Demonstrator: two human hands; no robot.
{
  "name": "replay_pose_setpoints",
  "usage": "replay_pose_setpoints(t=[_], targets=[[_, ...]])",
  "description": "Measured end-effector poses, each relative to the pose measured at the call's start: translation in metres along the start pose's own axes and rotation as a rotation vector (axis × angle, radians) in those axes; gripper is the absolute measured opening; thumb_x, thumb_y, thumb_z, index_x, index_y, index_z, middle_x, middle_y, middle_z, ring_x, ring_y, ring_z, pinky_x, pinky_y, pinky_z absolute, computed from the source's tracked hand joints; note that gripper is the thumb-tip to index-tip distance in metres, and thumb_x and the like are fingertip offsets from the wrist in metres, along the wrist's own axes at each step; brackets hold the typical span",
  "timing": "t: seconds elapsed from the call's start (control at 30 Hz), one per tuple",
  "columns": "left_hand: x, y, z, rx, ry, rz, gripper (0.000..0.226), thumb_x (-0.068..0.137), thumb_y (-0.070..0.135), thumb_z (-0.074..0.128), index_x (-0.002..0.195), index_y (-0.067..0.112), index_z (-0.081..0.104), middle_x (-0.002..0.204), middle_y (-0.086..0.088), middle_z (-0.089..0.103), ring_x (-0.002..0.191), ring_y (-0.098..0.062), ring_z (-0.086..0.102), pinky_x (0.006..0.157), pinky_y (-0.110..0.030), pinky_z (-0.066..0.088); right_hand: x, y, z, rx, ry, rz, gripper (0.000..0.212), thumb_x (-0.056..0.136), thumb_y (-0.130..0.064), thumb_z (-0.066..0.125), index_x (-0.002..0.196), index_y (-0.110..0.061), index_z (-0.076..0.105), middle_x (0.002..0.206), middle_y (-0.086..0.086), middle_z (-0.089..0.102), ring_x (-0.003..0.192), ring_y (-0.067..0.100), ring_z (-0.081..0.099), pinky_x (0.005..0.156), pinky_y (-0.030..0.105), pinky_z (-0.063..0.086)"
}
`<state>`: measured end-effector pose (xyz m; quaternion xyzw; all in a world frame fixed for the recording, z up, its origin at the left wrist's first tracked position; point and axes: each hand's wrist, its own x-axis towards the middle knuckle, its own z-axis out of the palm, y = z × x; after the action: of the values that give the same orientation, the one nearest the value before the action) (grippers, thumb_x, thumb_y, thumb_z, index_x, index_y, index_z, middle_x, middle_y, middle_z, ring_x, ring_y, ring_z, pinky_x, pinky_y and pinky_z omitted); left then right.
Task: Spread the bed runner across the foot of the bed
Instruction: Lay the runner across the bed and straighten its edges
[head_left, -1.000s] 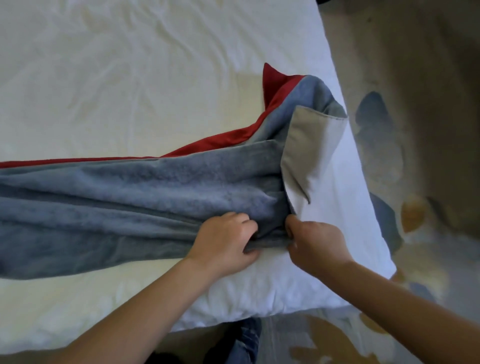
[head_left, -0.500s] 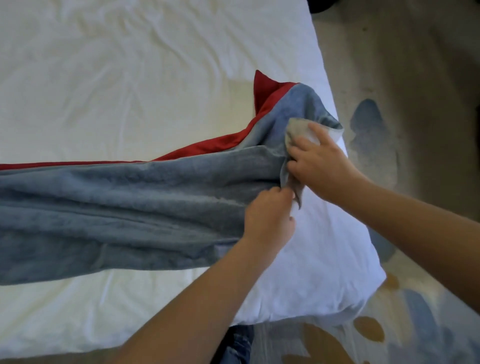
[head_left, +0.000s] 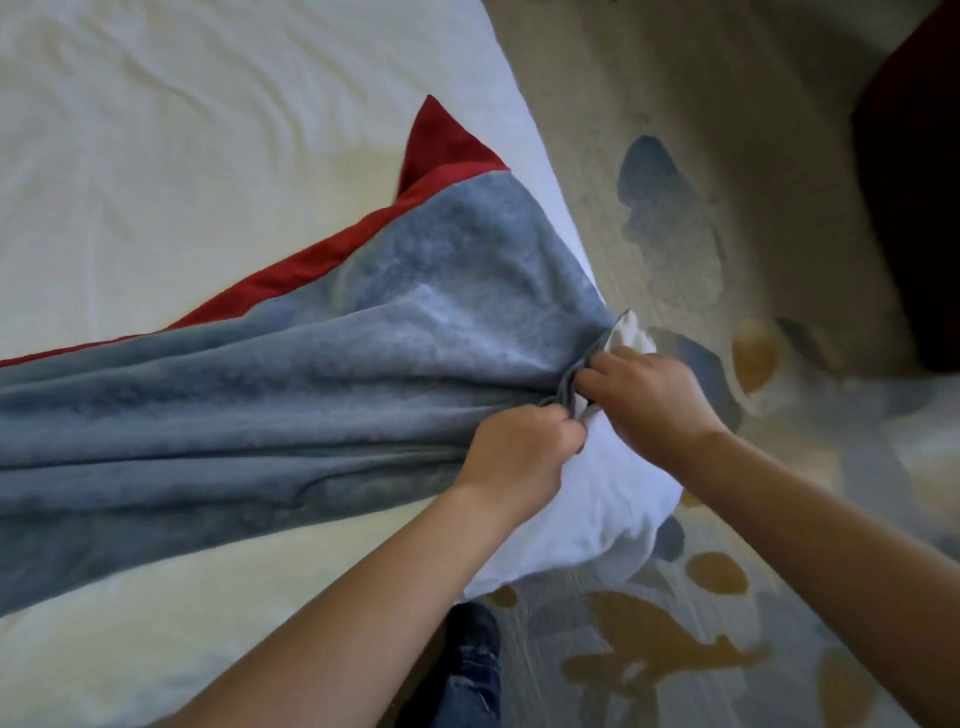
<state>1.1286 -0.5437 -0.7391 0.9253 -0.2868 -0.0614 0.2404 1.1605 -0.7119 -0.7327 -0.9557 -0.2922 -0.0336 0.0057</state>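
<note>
Bed runner (head_left: 311, 395) lies bunched across the bed (head_left: 182, 156). Left hand (head_left: 519, 457) and right hand (head_left: 644, 400), fingers curled, clutch its apparently pale-backed end.

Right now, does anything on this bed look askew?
Yes: the grey-blue fleece bed runner with red backing lies bunched and slanted across the white bed sheet, its end gathered in the left hand and right hand.
</note>
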Motion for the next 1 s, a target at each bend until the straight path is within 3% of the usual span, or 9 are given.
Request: replay_pose_setpoints(t=[0.13,0.27,0.37,0.47,0.6,0.73,0.83,0.93,1.0], targets=[[-0.001,0.016,0.011,-0.038,-0.044,0.077,0.025,0.056,-0.003,0.078,0.063,0.015,0.063,0.06,-0.002,0.057,0.049,-0.025,0.058,0.037,-0.024,0.037,-0.035,0.01,0.003,0.049,0.065,0.046,0.026,0.058,0.006,0.048,0.063,-0.016,0.06,0.06,0.002,0.054,0.053,0.026,0.055,0.04,0.026,0.036],[0.0,0.04,0.021,-0.029,-0.117,0.155,0.023,0.055,0.004,0.08,0.064,0.015,0.061,0.061,-0.002,0.055,0.05,-0.023,0.058,0.038,-0.022,0.03,-0.078,0.016,0.013,0.042,0.005,0.139,0.034,0.051,0.013,0.061,0.066,-0.017,0.062,0.062,0.0,0.054,0.056,0.024,0.055,0.038,0.027,0.039],[-0.001,0.043,0.018,-0.063,-0.107,0.133,0.011,0.079,0.023,0.06,0.087,0.015,0.062,0.075,-0.002,0.062,0.063,-0.024,0.062,0.043,-0.025,0.033,-0.095,0.018,0.011,0.086,-0.037,0.153,0.03,0.061,0.0,0.044,0.074,-0.017,0.065,0.067,-0.002,0.058,0.061,0.023,0.059,0.04,0.028,0.044],[0.001,0.032,-0.004,-0.044,-0.038,0.117,0.034,0.087,0.037,0.041,0.111,0.022,0.06,0.084,0.004,0.068,0.067,-0.019,0.065,0.046,-0.031,0.047,-0.088,0.026,0.003,0.128,0.005,0.117,0.036,0.064,-0.006,0.036,0.074,-0.017,0.068,0.07,-0.002,0.063,0.063,0.025,0.061,0.044,0.031,0.047],[0.017,-0.002,-0.043,0.006,0.104,0.005,0.035,0.087,0.036,0.04,0.107,0.021,0.064,0.089,0.001,0.07,0.076,-0.024,0.068,0.054,-0.034,0.053,-0.029,0.034,-0.013,0.119,0.065,0.051,0.013,0.061,-0.005,0.05,0.06,-0.014,0.06,0.06,0.004,0.055,0.053,0.028,0.057,0.041,0.031,0.045],[0.034,-0.05,-0.076,0.082,0.167,-0.113,0.036,0.087,0.033,0.037,0.104,0.02,0.065,0.098,0.001,0.069,0.09,-0.025,0.065,0.066,-0.038,0.054,0.052,0.023,-0.025,0.095,0.14,-0.026,0.008,0.062,-0.007,0.062,0.059,-0.013,0.057,0.061,0.005,0.055,0.052,0.028,0.057,0.036,0.028,0.041],[0.046,-0.087,-0.097,0.165,0.184,-0.165,0.028,0.088,0.023,0.044,0.106,0.017,0.065,0.098,-0.004,0.067,0.091,-0.029,0.061,0.067,-0.042,0.052,0.108,0.006,-0.024,0.09,0.199,-0.074,0.006,0.062,-0.007,0.053,0.062,-0.012,0.057,0.062,0.005,0.056,0.053,0.027,0.057,0.038,0.024,0.03],[0.055,-0.123,-0.113,0.203,0.212,-0.248,0.028,0.088,0.01,0.046,0.109,0.014,0.064,0.102,-0.008,0.064,0.094,-0.031,0.057,0.072,-0.044,0.05,0.157,-0.009,-0.018,0.103,0.22,-0.033,0.024,0.064,0.0,0.054,0.082,-0.011,0.066,0.075,0.008,0.06,0.066,0.029,0.059,0.043,0.028,0.029],[0.059,-0.149,-0.117,0.197,0.213,-0.346,0.032,0.089,0.007,0.044,0.115,0.013,0.062,0.11,-0.011,0.062,0.102,-0.033,0.056,0.08,-0.045,0.049,0.181,-0.015,-0.015,0.134,0.115,0.078,0.036,0.076,0.002,0.049,0.105,-0.012,0.064,0.095,0.008,0.062,0.087,0.03,0.059,0.055,0.035,0.042]])
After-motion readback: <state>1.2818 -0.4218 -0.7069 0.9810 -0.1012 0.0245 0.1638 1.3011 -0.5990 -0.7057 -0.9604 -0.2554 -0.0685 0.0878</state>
